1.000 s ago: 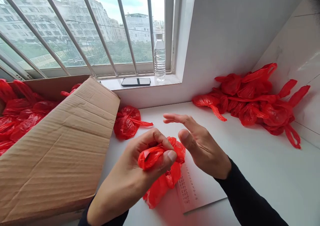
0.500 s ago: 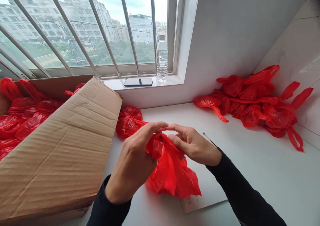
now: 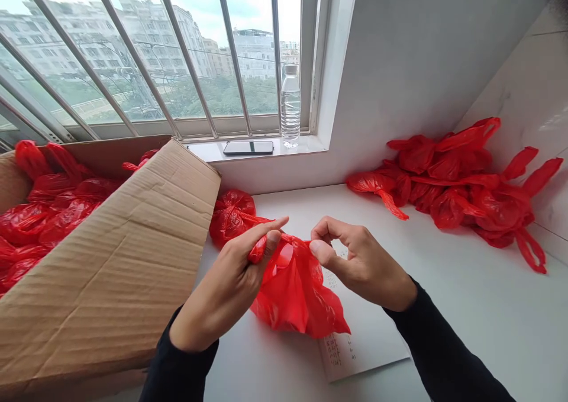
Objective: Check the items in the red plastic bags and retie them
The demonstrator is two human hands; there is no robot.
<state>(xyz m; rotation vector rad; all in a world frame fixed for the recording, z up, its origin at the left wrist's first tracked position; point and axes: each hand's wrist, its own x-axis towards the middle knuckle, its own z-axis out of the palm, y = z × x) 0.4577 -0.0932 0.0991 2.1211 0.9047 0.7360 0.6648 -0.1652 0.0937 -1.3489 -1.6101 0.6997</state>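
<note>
The right hand [image 3: 361, 263] pinches the bag [image 3: 295, 301] by its top edge; the left hand [image 3: 228, 283] holds the other side behind its thumb. They have just parted, so the top now stretches between them, over table [image 3: 261, 366] and paper [image 3: 373, 343].

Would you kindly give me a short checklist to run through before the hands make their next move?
1. Right hand on the red bag: ok, thumb and finger pinch its upper edge.
2. Left hand gripping firmly: cannot tell; red plastic shows between thumb and fingers.
3. Written sheet fully visible: not ok, the red bag and right hand hide part of it.
4. Bottle upright on the windowsill: ok.
5. Phone lying flat, apart from both hands: ok.
</note>
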